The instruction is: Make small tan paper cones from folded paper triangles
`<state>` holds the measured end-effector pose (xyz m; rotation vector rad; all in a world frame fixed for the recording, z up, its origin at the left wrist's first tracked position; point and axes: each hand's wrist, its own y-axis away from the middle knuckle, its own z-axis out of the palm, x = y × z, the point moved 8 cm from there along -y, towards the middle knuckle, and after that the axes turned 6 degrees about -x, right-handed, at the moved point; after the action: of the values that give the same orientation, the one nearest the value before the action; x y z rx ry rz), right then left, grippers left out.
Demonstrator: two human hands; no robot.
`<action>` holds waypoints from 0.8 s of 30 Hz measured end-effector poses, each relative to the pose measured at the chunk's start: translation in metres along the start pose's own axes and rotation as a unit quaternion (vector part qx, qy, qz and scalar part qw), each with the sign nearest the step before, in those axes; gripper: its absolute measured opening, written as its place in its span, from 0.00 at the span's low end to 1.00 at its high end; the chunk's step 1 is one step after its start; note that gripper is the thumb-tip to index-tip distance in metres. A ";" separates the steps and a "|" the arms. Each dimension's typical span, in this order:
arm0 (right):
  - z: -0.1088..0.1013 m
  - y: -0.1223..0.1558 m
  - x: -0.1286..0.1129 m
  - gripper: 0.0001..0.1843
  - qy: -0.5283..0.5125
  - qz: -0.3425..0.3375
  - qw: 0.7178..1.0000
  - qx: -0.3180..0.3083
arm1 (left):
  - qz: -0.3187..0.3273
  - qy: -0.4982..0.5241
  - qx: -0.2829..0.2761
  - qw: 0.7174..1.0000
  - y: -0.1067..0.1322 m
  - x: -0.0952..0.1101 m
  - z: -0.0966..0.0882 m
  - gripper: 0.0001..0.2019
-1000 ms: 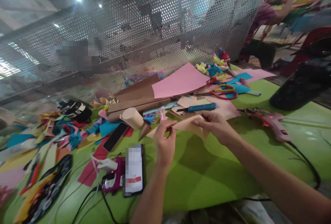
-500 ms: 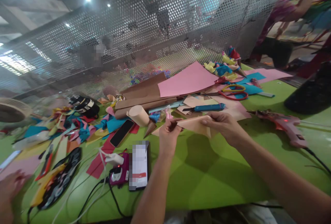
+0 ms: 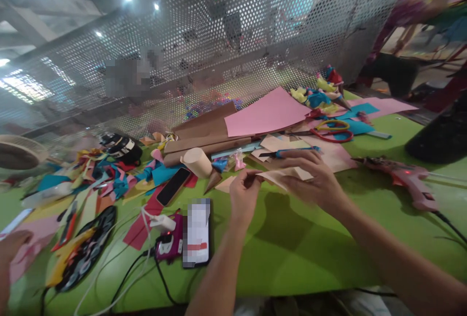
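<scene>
Both my hands hold a beige paper sheet just above the green table. My left hand pinches the sheet's pointed left end. My right hand curls over its right part, fingers wrapped on top. Behind the sheet lies a blue utility knife. A rolled beige paper cone and a small brown cone rest to the left of my hands.
A pink glue gun lies at right with its cord. Red-and-yellow scissors, pink and brown sheets sit behind. Two phones, a magenta charger, cables and paper scraps fill the left. Another person's hand shows at far left. A perforated metal screen backs the table.
My right hand has turned over the sheet, fingers now spread across its top, and the sheet lies flatter and lower. The view has shifted slightly; the hand at far left remains.
</scene>
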<state>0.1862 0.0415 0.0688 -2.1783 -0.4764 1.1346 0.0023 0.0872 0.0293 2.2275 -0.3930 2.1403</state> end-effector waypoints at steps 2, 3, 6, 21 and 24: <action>0.007 0.000 -0.004 0.04 -0.004 -0.019 0.999 -0.029 | 0.000 -0.010 -0.011 1.000 0.002 0.001 0.005 0.04; 0.010 0.000 -0.004 0.05 -0.011 -0.016 0.999 -0.046 | -0.002 -0.009 -0.016 1.000 0.003 0.001 0.007 0.04; 0.016 0.002 0.001 0.07 -0.040 0.012 0.996 -0.075 | -0.017 0.018 -0.032 0.999 0.004 -0.001 0.013 0.05; 0.012 0.003 0.011 0.14 -0.132 0.105 0.983 -0.075 | -0.084 0.138 -0.076 0.984 0.002 -0.013 0.021 0.15; 0.011 0.002 0.008 0.13 -0.105 0.083 0.989 -0.065 | -0.084 0.134 -0.071 0.985 0.002 -0.013 0.019 0.15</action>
<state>0.1823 0.0490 0.0582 -2.2544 -0.4789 1.4709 0.0205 0.0832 0.0154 1.7985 -0.3222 2.2048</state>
